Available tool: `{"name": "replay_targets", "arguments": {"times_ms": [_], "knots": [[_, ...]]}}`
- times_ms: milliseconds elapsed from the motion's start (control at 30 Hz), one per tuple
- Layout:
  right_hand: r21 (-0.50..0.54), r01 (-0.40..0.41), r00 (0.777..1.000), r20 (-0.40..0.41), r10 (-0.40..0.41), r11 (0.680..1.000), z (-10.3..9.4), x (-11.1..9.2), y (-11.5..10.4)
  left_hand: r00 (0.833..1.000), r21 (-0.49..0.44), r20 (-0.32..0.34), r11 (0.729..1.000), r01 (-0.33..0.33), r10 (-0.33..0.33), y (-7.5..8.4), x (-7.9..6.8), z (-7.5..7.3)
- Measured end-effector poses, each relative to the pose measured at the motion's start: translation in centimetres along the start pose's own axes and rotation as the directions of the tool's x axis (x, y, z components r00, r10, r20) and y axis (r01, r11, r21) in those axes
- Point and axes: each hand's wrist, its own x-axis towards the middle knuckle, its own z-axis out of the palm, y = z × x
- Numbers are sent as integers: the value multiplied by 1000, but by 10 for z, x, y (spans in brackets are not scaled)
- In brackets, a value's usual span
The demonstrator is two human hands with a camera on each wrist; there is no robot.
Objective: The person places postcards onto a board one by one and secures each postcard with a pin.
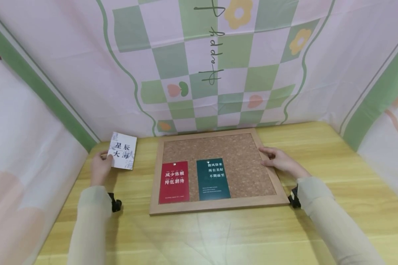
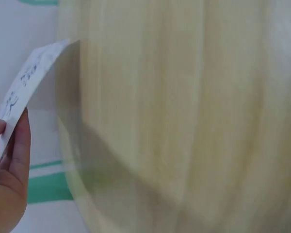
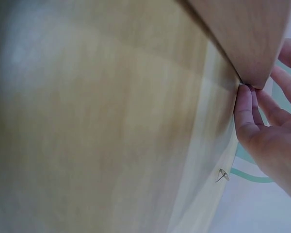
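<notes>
My left hand pinches a white card with dark lettering, thumb on its front and fingers behind. The left wrist view shows the same card tilted above the table. A cork board in a light wooden frame lies in front of me. On its cork are a red card and a dark green card, each with a pin near its top. My right hand holds the frame's right edge between thumb and fingers, also seen beside the frame in the right wrist view.
A small metal thumbtack lies on the wood-grain table near my right hand. Printed cloth with green checks hangs behind the table, and cloth walls close in both sides.
</notes>
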Motion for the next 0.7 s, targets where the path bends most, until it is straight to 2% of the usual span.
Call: {"name": "replay_targets", "arguments": {"times_ms": [267, 467, 700], "knots": [[-2, 1, 1000, 6, -1, 1000, -1, -2, -1, 999, -98, 33, 995, -21, 24, 19, 2, 12], [8, 0, 1000, 10, 0, 1000, -1, -4, -4, 996, -109, 44, 992, -70, 75, 30, 0, 21], [17, -1, 1000, 12, 1, 1000, -1, -3, -4, 991, -107, 94, 991, -85, 95, 42, -8, 29]]}}
